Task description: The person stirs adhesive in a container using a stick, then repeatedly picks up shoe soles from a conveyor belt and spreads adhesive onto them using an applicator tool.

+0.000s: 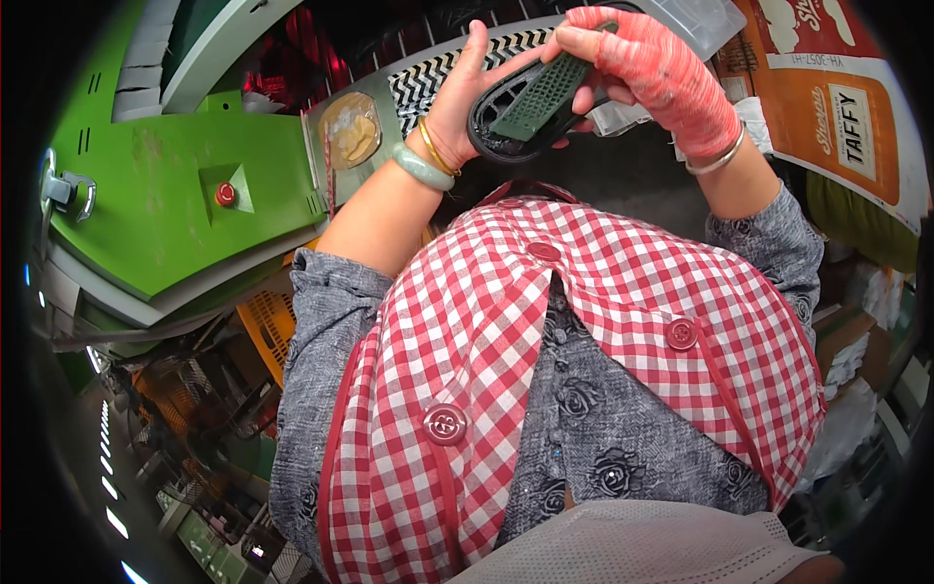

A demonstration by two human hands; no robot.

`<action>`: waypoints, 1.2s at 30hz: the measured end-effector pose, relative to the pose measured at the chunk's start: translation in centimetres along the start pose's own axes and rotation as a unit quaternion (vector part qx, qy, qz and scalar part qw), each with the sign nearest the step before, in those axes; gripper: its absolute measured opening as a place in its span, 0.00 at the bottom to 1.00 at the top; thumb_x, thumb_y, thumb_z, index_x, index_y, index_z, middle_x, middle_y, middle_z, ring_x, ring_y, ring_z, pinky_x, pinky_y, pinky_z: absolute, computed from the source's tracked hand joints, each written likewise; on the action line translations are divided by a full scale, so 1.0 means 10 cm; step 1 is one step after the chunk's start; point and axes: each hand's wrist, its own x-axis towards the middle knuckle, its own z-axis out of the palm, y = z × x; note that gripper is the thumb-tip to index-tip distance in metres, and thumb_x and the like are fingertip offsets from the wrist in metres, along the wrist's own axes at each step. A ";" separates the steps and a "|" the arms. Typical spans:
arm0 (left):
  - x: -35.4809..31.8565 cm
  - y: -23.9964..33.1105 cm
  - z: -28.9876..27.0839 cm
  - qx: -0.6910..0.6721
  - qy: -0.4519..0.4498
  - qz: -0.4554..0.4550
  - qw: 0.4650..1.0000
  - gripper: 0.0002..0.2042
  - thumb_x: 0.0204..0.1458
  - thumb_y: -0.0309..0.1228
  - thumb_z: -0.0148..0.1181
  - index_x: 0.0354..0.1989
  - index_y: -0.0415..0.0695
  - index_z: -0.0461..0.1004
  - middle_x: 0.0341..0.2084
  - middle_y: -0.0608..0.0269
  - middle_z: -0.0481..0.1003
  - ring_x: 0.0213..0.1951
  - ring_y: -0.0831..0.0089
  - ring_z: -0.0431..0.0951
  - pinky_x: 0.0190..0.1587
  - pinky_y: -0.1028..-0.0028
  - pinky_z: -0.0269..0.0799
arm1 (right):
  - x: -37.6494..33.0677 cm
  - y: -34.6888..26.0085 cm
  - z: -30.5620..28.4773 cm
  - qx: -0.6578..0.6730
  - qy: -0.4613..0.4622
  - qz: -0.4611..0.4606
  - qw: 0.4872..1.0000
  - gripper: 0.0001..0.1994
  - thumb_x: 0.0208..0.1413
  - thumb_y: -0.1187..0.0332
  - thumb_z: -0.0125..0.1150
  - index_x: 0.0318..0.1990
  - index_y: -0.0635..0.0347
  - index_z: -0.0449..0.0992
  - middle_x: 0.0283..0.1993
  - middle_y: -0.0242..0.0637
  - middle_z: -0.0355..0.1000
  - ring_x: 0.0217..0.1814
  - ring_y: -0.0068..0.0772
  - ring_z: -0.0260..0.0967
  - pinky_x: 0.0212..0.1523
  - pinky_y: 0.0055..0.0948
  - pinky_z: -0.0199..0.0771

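My bare left hand [449,112], with a gold and a pale green bangle at the wrist, supports a black shoe sole [523,151] from beneath. Its thumb points up, away from the sole, and most of the other fingers are hidden behind it. In my right hand [671,86], which wears a pinkish-red glove with bare fingertips, the upper end of a dark green perforated insert [547,95] is pinched. This insert lies tilted over the sole's hollow, ribbed inside, its lower end within the rim.
At the left stands a green machine [146,209] with a red push button [225,195]. A round clear-wrapped item with tan pieces [351,131] lies beside a black-and-white zigzag strip [418,83]. Orange printed packaging [846,127] is at the right, and a yellow-orange crate [265,326] sits lower left.
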 end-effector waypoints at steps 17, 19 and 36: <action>-0.07 0.08 -0.28 0.058 -0.037 -0.127 0.990 0.41 0.47 0.65 0.35 0.59 0.42 0.52 0.51 0.40 0.62 0.39 0.37 0.72 0.29 0.56 0.77 | 0.32 -0.27 0.03 0.018 -0.146 0.113 0.983 0.14 0.55 0.61 0.54 0.39 0.64 0.72 0.29 0.32 0.72 0.22 0.19 0.69 0.24 0.14 0.64; -0.07 0.07 -0.26 0.066 -0.041 -0.131 0.988 0.41 0.48 0.65 0.34 0.59 0.41 0.53 0.51 0.40 0.63 0.38 0.38 0.73 0.28 0.57 0.77 | 0.31 -0.27 -0.01 0.006 -0.159 0.110 0.981 0.13 0.55 0.61 0.54 0.39 0.64 0.72 0.30 0.33 0.73 0.22 0.20 0.69 0.24 0.14 0.65; -0.45 0.30 -0.41 0.087 0.043 0.097 0.991 0.25 0.56 0.31 0.41 0.63 0.44 0.48 0.55 0.50 0.60 0.51 0.51 0.67 0.50 0.56 0.66 | -0.35 0.40 -0.71 0.259 0.225 -0.042 0.939 0.11 0.54 0.65 0.54 0.37 0.64 0.72 0.29 0.36 0.73 0.24 0.25 0.71 0.24 0.20 0.72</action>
